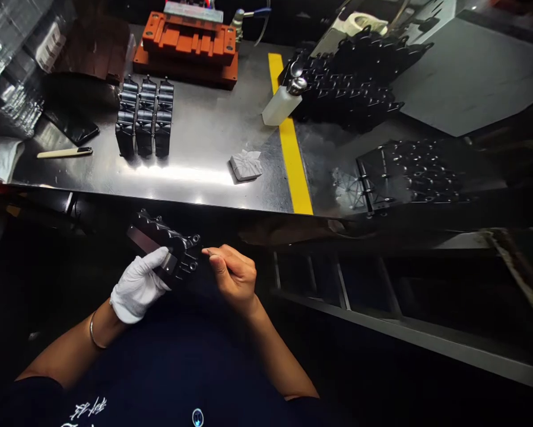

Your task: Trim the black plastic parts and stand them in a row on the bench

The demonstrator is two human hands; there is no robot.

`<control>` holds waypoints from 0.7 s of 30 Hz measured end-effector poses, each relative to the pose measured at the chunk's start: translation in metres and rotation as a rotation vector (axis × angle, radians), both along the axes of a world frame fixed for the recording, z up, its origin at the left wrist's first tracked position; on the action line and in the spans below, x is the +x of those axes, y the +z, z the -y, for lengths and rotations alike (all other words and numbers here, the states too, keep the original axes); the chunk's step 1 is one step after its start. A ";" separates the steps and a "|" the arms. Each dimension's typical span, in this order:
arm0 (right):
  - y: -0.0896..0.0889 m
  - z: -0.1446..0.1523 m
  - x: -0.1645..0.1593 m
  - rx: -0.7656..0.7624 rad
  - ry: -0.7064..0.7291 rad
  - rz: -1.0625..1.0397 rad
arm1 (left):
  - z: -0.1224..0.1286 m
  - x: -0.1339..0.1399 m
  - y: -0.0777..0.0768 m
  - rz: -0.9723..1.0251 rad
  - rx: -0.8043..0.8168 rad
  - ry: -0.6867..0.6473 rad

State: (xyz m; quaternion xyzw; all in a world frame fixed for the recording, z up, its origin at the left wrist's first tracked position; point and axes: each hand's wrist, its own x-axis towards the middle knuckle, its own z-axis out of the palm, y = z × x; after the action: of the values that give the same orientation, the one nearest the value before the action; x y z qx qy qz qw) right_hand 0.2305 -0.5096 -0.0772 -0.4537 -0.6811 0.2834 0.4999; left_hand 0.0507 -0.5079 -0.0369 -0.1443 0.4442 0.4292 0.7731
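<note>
In a white glove, my left hand point(137, 286) grips a black molded plastic part point(166, 242) with a scalloped edge and small round bosses, held tilted in front of the bench edge. My right hand point(234, 274) is bare and closed in a pinch just right of that part. Something small seems to stick out between its thumb and forefinger towards the part's bossed end, too small to name. I cannot tell whether it touches the part.
On the metal bench point(204, 136) stand three black parts point(145, 115), a folded white cloth point(246, 165), a white bottle point(282, 105) and an orange fixture point(189, 47). A knife-like tool point(64, 152) lies left. Beyond the yellow strip point(293, 160) are stacked black parts point(346, 83).
</note>
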 end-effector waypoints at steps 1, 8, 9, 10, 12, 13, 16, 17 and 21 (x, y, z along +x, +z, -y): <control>0.002 0.000 -0.002 0.026 0.019 0.002 | 0.000 0.002 0.000 0.003 0.008 -0.003; 0.002 0.001 -0.003 0.054 0.028 0.019 | 0.007 0.005 -0.005 0.015 0.077 -0.058; 0.001 0.001 -0.003 0.052 0.026 0.023 | 0.006 0.005 -0.006 0.007 0.083 -0.066; -0.001 0.000 -0.004 0.053 0.022 0.026 | 0.007 0.005 -0.007 -0.004 0.094 -0.074; -0.009 -0.004 -0.004 0.052 -0.010 0.026 | 0.008 0.003 -0.009 -0.020 0.117 -0.095; -0.015 -0.007 -0.003 0.041 -0.055 0.019 | 0.010 0.003 -0.009 -0.017 0.131 -0.109; -0.027 -0.015 0.002 -0.075 -0.256 -0.017 | 0.018 0.000 -0.008 -0.020 0.258 -0.144; -0.028 -0.016 0.004 -0.130 -0.296 -0.030 | 0.019 -0.001 -0.007 -0.048 0.313 -0.155; -0.009 -0.007 0.009 -0.251 -0.051 -0.057 | 0.015 -0.003 -0.007 -0.306 0.456 -0.120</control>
State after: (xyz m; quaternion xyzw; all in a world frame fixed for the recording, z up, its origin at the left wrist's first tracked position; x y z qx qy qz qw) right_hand 0.2392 -0.5022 -0.0867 -0.5218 -0.6140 0.3662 0.4654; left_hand 0.0473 -0.5224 -0.0442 0.1265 0.4553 0.4884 0.7336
